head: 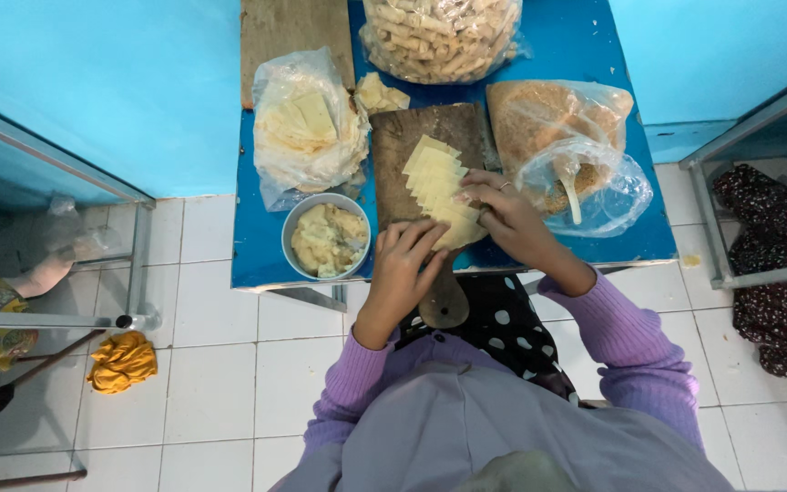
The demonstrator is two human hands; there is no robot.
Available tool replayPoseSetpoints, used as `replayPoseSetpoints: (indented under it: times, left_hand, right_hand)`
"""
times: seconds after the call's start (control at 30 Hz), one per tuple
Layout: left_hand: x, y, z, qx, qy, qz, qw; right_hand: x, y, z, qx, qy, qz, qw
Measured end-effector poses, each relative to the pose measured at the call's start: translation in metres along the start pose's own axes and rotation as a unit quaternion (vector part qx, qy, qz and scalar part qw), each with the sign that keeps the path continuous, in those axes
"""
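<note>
- Pale yellow wrapper sheets (436, 187) lie fanned on a wooden cutting board (403, 146) atop the blue bench (585, 46).
- Left hand (404, 260) and right hand (503, 214), fingers spread open, press the sheets.

Only clear plastic bags are seen on the blue table (266, 246): a bag of rolled sticks (439, 36) at 12 o'clock, a bag of pale square sheets (307, 128) at 10, a bag of brown crumbs (562, 137) at 2.
</note>
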State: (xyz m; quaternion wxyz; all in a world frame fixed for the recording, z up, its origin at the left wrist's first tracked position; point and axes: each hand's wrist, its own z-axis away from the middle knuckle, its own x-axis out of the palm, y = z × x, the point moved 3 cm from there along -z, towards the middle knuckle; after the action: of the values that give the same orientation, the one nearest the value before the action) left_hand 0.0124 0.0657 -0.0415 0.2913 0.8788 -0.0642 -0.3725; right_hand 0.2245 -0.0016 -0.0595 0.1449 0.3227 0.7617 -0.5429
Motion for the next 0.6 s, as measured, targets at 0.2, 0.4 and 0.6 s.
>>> replayPoseSetpoints:
  times: [0.2,0.4,0.6]
  left_hand:
    - [-0.001,0.000,0.000,0.003,-0.014,0.003,1.000]
    - [0.003,-0.002,0.003,0.000,-0.010,-0.001,1.000]
    - [0.008,-0.005,0.005,0.004,-0.002,-0.003,1.000]
  right_hand:
    - [0.001,0.004,0.001,-0.004,-0.024,-0.001,1.000]
    - [0.013,0.002,0.004,-0.018,-0.076,0.081,0.994]
    - [0.020,-0.007,0.014,-0.021,-0.080,0.240,0.967]
